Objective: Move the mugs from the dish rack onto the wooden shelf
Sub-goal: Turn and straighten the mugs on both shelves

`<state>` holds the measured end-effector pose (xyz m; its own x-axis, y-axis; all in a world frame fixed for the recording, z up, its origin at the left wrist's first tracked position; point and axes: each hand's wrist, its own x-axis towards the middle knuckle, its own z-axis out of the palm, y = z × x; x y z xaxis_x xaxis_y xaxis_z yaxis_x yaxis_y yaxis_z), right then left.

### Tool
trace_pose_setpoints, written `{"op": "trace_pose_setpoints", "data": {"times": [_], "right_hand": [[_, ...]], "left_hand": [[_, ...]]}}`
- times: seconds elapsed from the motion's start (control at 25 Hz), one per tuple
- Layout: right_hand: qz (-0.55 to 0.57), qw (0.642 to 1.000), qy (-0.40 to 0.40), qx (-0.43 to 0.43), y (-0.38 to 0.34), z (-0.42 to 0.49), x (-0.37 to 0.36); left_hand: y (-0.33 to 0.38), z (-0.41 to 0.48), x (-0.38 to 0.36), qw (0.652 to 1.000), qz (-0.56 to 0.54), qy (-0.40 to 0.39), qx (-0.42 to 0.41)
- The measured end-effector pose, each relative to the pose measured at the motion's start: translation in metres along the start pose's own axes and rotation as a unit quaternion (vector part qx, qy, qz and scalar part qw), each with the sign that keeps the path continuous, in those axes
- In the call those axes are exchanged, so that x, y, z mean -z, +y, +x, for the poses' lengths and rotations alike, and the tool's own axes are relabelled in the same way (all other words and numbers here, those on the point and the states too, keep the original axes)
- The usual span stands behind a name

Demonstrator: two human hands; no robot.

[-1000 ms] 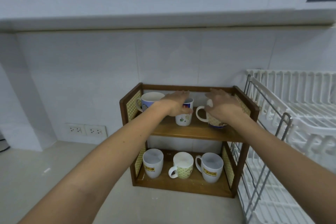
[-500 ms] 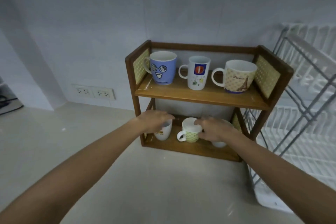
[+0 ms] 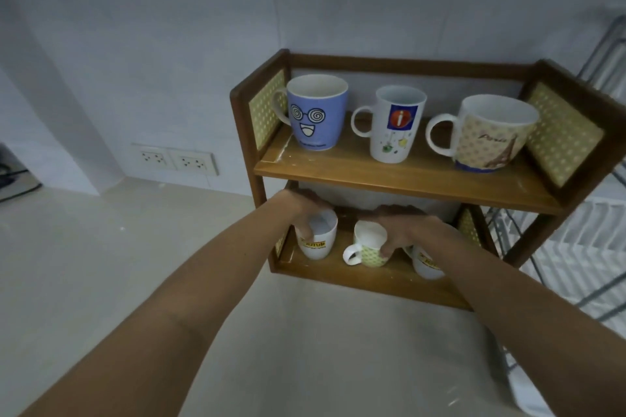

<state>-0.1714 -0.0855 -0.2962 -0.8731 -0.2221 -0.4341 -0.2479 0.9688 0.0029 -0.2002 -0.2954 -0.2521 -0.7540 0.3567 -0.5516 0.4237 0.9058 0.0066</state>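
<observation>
**Both hands on lower-tier mugs**

Gripping from above, the left hand (image 3: 301,210) wraps its fingers around the white mug with a yellow label (image 3: 318,240) at the left end of the lower tier, thumb on the near side of the wall. The right hand (image 3: 406,230) closes on the green-patterned mug (image 3: 367,245) at centre, thumb pressed to its side, handle pointing to the left of the frame. A second white labelled mug (image 3: 426,264) sits just beside it, mostly hidden under the right wrist.

All three stand on the lower board of the wooden shelf (image 3: 406,176), centre right of the frame. The upper board overhangs both hands closely. On it stand a blue mug with a cartoon face (image 3: 316,112), a tall white mug with a red and blue emblem (image 3: 396,123) and a wide beige Paris mug (image 3: 491,132), each apart from the next.

At the right edge stands the dish rack (image 3: 576,247); wall sockets (image 3: 174,159) are at middle left above the countertop (image 3: 135,264).
</observation>
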Motion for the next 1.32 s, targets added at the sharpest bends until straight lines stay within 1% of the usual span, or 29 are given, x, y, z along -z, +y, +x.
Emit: {"op": "trace_pose_setpoints", "data": {"times": [0.04, 0.08, 0.16, 0.28, 0.48, 0.8, 0.88, 1.0, 1.08, 1.12, 1.16, 1.24, 1.32], "right_hand": [[0.010, 1.000, 0.011, -0.003, 0.001, 0.001, -0.001], [0.019, 1.000, 0.022, -0.009, 0.002, 0.002, -0.002], [0.025, 0.998, 0.044, -0.024, 0.001, 0.003, -0.006], [0.035, 0.995, 0.072, -0.052, -0.001, 0.004, -0.010], [0.048, 0.993, 0.078, -0.071, -0.003, 0.004, -0.012], [0.013, 0.992, 0.084, -0.098, -0.006, 0.000, -0.017], [0.015, 0.991, 0.084, -0.099, -0.006, -0.001, -0.017], [0.006, 0.994, 0.067, -0.086, -0.005, -0.008, -0.011], [0.055, 0.992, 0.044, -0.104, 0.006, -0.017, -0.003], [0.086, 0.988, 0.035, -0.127, 0.015, -0.023, 0.002], [0.094, 0.984, 0.022, -0.151, 0.026, -0.029, 0.006], [0.042, 0.981, -0.019, -0.189, 0.042, -0.041, 0.007], [0.006, 0.978, -0.049, -0.205, 0.049, -0.049, -0.002]], "left_hand": [[-0.001, 0.004, 0.000, 1.000, 0.028, 0.010, -0.005], [-0.003, 0.010, 0.000, 0.999, 0.029, 0.021, -0.008], [-0.001, 0.014, 0.000, 0.999, 0.021, 0.042, -0.018], [-0.002, 0.022, -0.001, 0.998, -0.002, 0.067, -0.002], [-0.005, 0.024, -0.002, 0.996, 0.002, 0.084, -0.006], [-0.007, 0.024, -0.005, 0.998, 0.007, 0.068, -0.001], [-0.006, 0.025, -0.005, 0.998, 0.021, 0.054, 0.005], [0.002, 0.028, -0.006, 0.996, 0.072, 0.051, 0.008], [0.014, 0.032, -0.008, 0.993, 0.064, 0.096, -0.033], [0.021, 0.035, -0.010, 0.988, 0.053, 0.126, -0.065], [0.030, 0.038, -0.012, 0.983, 0.045, 0.149, -0.098], [0.050, 0.047, -0.018, 0.976, 0.046, 0.165, -0.136], [0.071, 0.055, -0.024, 0.977, 0.048, 0.161, -0.132]]}}
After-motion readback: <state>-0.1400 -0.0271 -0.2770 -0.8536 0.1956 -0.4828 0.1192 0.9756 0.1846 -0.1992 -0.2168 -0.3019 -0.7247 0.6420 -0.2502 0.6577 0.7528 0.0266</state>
